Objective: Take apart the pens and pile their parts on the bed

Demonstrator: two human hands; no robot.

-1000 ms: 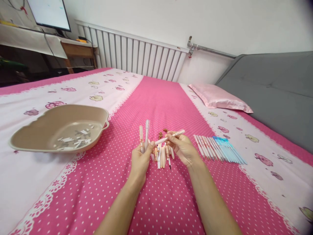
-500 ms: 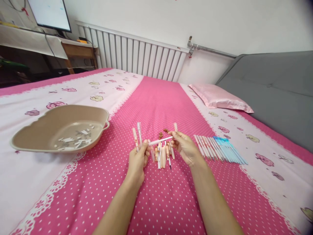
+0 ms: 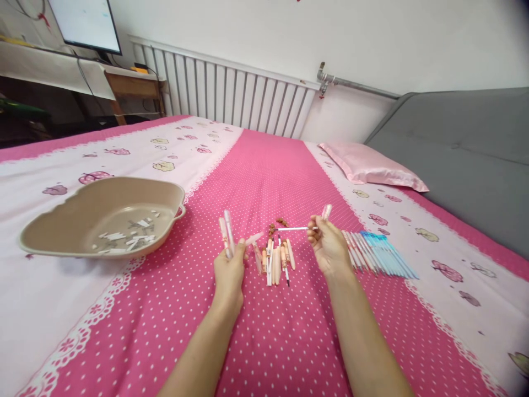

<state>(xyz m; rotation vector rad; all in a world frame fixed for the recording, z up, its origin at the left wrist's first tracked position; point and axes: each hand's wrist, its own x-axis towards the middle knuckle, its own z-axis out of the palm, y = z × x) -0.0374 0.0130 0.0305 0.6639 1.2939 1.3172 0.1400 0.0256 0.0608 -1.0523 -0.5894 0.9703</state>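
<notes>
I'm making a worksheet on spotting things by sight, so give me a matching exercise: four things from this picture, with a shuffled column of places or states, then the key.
Things
1. Basin
2. Thin white stick
3. Pillow
4. Blue pens

Places or states
A. Lying in a row with pale pens
B. Near the grey headboard
C. With small white pieces inside
D. Held in the right hand

Right pairs: 1-C, 2-D, 3-B, 4-A

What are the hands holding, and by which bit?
Left hand: pale tubes, by their lower parts. Right hand: a white stick, by its right end; a pinkish tube, low down.
</notes>
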